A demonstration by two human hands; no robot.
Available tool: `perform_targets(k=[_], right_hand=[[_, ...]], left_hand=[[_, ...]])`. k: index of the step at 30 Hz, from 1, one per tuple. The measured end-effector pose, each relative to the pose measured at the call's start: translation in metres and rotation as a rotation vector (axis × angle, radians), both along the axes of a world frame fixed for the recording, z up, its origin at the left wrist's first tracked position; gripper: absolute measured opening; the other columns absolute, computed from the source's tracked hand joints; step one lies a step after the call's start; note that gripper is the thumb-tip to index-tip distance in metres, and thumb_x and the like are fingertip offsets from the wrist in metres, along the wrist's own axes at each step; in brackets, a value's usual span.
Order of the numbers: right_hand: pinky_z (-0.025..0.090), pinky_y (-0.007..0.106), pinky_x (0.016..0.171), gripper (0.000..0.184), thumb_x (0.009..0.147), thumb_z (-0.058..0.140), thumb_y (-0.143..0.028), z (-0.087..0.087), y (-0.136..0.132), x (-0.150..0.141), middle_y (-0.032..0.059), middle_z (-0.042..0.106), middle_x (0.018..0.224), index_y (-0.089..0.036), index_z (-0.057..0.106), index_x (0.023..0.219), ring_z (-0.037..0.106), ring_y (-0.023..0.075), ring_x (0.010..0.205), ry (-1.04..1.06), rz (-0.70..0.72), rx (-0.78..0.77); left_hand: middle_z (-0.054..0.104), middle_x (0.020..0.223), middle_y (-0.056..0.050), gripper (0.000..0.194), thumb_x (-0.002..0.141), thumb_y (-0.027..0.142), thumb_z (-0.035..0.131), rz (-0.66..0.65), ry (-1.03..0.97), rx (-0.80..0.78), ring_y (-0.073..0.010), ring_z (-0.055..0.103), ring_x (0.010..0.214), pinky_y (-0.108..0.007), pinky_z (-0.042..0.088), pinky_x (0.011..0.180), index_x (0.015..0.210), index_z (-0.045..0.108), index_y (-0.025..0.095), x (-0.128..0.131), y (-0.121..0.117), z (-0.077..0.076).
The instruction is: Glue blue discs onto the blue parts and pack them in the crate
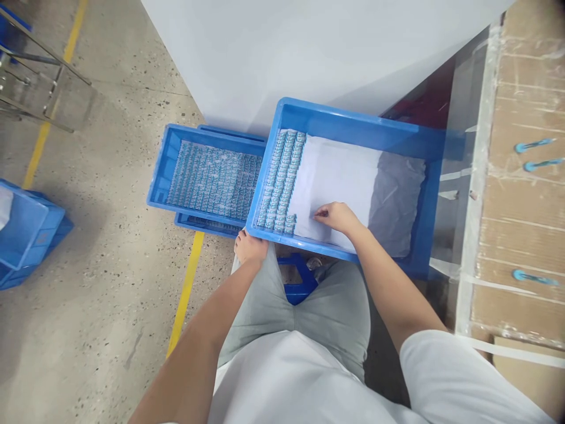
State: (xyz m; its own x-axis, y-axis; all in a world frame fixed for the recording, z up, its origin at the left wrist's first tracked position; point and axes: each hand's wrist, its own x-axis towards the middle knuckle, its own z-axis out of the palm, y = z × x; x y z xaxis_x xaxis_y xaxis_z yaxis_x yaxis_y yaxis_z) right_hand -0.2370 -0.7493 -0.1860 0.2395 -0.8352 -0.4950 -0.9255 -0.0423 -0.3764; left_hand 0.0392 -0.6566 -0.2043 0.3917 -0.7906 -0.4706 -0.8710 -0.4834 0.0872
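Observation:
My right hand [338,217] hovers over the white paper lining [344,165] of a large blue bin [329,112]. Its thumb and fingertips are pinched together; whatever may be between them is too small to make out. Left of that hand, small blue-and-white pieces [282,171] stand in tight rows along the bin's left end, with a shorter row at the near side. My left hand [251,246] rests on my knee, right by the bin's near left corner, fingers laid over the knee and holding nothing visible.
A second blue bin [161,159], filled with rows of similar pieces, sits on others at the left. To the right is a cardboard surface [521,218] with several blue pieces [534,277]. More blue bins [39,227] and a metal frame [53,88] stand far left.

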Motion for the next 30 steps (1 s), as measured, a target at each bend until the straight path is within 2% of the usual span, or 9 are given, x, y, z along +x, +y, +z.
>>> perform_targets(k=[6, 11, 15, 20, 25, 30], right_hand=[[0.048, 0.025, 0.080, 0.026, 0.084, 0.063, -0.032, -0.001, -0.017, 0.026, 0.0022, 0.076, 0.092, -0.021, 0.075, 0.104, 0.069, 0.0177, 0.086, -0.004, 0.074, 0.001], [0.048, 0.029, 0.080, 0.030, 0.089, 0.052, -0.030, 0.010, -0.016, 0.021, 0.0047, 0.076, 0.099, -0.021, 0.073, 0.108, 0.070, 0.0208, 0.089, 0.085, -0.076, -0.087], [0.049, 0.028, 0.078, 0.027, 0.087, 0.058, -0.034, 0.014, -0.004, 0.015, 0.0052, 0.076, 0.093, -0.020, 0.074, 0.103, 0.070, 0.0210, 0.086, 0.097, -0.101, -0.016], [0.050, 0.027, 0.074, 0.028, 0.085, 0.064, -0.040, 0.003, 0.006, 0.022, 0.0067, 0.077, 0.090, -0.018, 0.075, 0.097, 0.071, 0.0203, 0.083, 0.082, -0.161, 0.031], [0.051, 0.024, 0.072, 0.023, 0.084, 0.066, -0.035, -0.010, 0.006, 0.030, 0.0064, 0.076, 0.086, -0.017, 0.076, 0.091, 0.071, 0.0183, 0.079, 0.069, -0.185, 0.040], [0.051, 0.025, 0.077, 0.021, 0.085, 0.063, -0.031, -0.007, 0.000, 0.032, 0.0067, 0.077, 0.088, -0.017, 0.078, 0.090, 0.071, 0.0199, 0.083, 0.077, -0.119, 0.008]], left_hand=[[0.059, 0.125, -0.018, 0.051, 0.087, 0.049, 0.045, -0.003, -0.001, 0.000, -0.0335, 0.054, 0.118, -0.043, 0.041, 0.097, 0.127, 0.053, 0.019, 0.000, 0.000, 0.001], [0.058, 0.125, -0.018, 0.050, 0.087, 0.050, 0.045, -0.019, 0.008, -0.015, -0.0340, 0.054, 0.118, -0.043, 0.040, 0.096, 0.124, 0.055, 0.019, 0.001, 0.001, -0.001], [0.058, 0.124, -0.018, 0.049, 0.087, 0.051, 0.045, -0.020, 0.014, -0.022, -0.0342, 0.054, 0.117, -0.044, 0.040, 0.095, 0.123, 0.055, 0.019, 0.002, 0.002, -0.003], [0.057, 0.124, -0.019, 0.050, 0.086, 0.051, 0.045, -0.015, 0.021, -0.026, -0.0345, 0.053, 0.118, -0.044, 0.039, 0.095, 0.123, 0.054, 0.019, 0.002, 0.003, -0.007], [0.058, 0.124, -0.018, 0.051, 0.085, 0.050, 0.046, -0.004, 0.015, -0.034, -0.0344, 0.054, 0.117, -0.045, 0.039, 0.096, 0.125, 0.054, 0.019, 0.003, 0.003, -0.007], [0.058, 0.124, -0.018, 0.052, 0.085, 0.049, 0.048, 0.002, 0.016, -0.038, -0.0338, 0.054, 0.117, -0.044, 0.039, 0.096, 0.126, 0.053, 0.018, 0.002, 0.003, -0.006]])
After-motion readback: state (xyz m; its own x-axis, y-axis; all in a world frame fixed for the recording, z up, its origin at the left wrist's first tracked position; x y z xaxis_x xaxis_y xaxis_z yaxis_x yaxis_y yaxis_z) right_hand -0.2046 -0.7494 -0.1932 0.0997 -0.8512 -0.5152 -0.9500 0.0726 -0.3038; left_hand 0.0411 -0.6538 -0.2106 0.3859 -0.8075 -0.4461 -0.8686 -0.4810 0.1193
